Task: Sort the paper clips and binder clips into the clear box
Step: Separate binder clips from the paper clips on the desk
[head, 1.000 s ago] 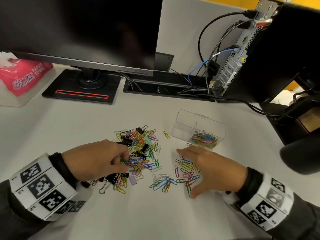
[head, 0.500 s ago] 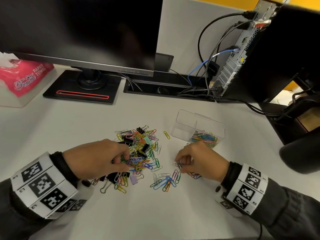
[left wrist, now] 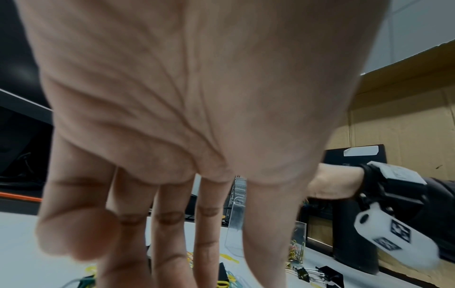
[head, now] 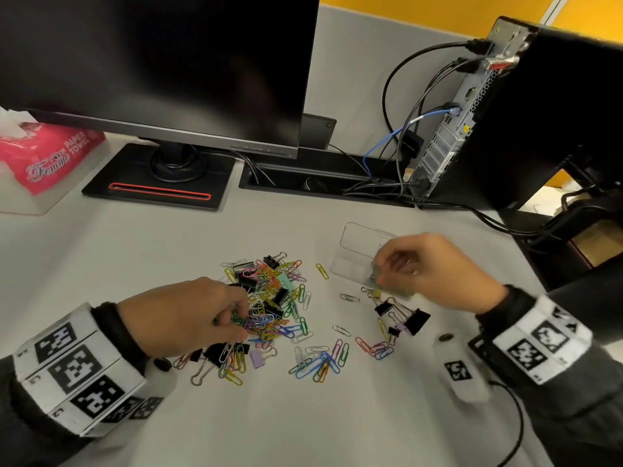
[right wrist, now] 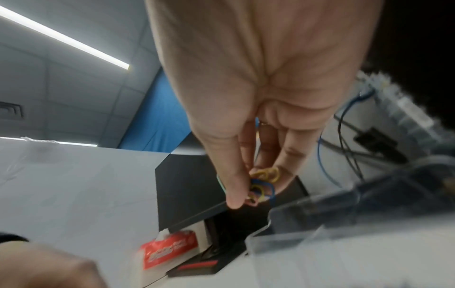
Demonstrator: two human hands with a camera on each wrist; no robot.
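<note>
A mixed pile of coloured paper clips and black binder clips [head: 273,288] lies mid-desk. My left hand [head: 232,318] rests on the pile's left side, fingertips curled down into the clips and pinching some; the left wrist view shows these fingers [left wrist: 172,263] reaching down into the clips. The right hand [head: 381,271] hovers over the clear box [head: 354,241], covering its right compartment. In the right wrist view its thumb and fingers [right wrist: 236,194] pinch a bunch of paper clips [right wrist: 264,175] above the box [right wrist: 283,239]. A few black binder clips [head: 409,320] lie just in front of the box.
A smaller scatter of paper clips [head: 320,362] lies near the front. Behind stand a monitor [head: 151,62] on a black base [head: 158,183], a pink tissue pack [head: 50,156] at the left, and a PC tower [head: 505,112] with cables [head: 404,129] at the right.
The right hand closed on paper clips lying on the desk, then lifted them back and right to over the clear box, uncovering binder clips beneath. The left hand stayed on the pile.
</note>
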